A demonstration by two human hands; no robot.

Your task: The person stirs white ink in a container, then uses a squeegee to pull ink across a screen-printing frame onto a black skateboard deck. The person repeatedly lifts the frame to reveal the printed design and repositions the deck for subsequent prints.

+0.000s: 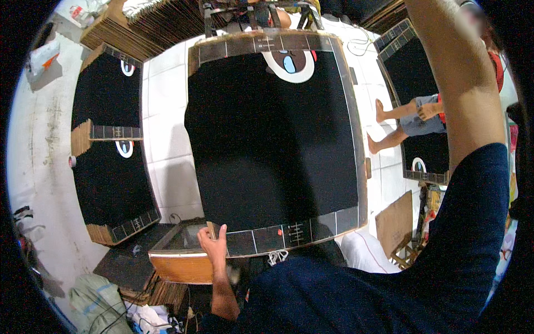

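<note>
A large flat black board [267,150] lies before me, with dark strips carrying white lines along its far and near ends. A cartoon eye [289,65] in white, brown and blue is printed at its far end. My left hand [214,242] is at the near left corner, thumb and fingers closed about the board's edge, where a bit of brown cardboard shows between them. My right arm [470,89] is raised and stretches past the top of the view, so the right hand is out of sight.
Stacks of black-topped cardboard [108,178] stand at the left, with brown cardboard sheets [150,28] behind. At the right a barefoot person [423,114] sits on another black stack [411,72]. A wooden drawer front [183,269] and a white sack [364,253] are near me.
</note>
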